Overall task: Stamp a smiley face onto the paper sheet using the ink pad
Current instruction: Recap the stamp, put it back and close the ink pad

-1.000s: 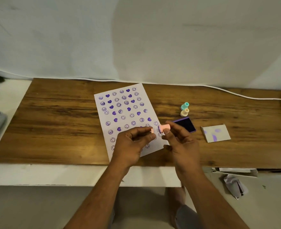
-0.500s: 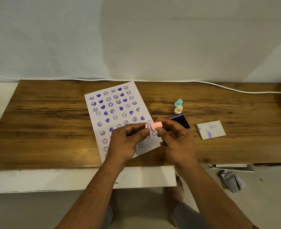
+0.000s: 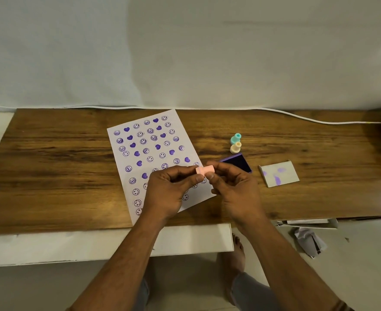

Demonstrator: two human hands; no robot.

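The fingers (image 3: 199,178) of the left hand (image 3: 167,194) and those of the right hand (image 3: 234,191) meet on a small pink stamp (image 3: 205,170), pinching it from both sides — the left fingertips on its wider end, the right thumb and forefinger around its narrower body. The stamp lies sideways in the air, held above the near right corner of the paper sheet (image 3: 156,158); which way its printing face points cannot be told.

The sheet lies flat and slightly skewed on the wooden table (image 3: 61,167), covered with rows of purple smiley faces and hearts; the left hand hides part of its lower rows. Just beyond the right hand sits the ink pad (image 3: 237,162), open, its dark purple surface facing up. Behind the pad stand two more stamps, upright and touching — a cream stamp (image 3: 235,147) nearer and a teal stamp (image 3: 236,138) farther. To the right of the pad, apart from it, lies a white card (image 3: 279,173) smudged with purple. A white cable (image 3: 297,116) runs along the table's far edge, and crumpled paper (image 3: 309,242) lies on the floor at the lower right.
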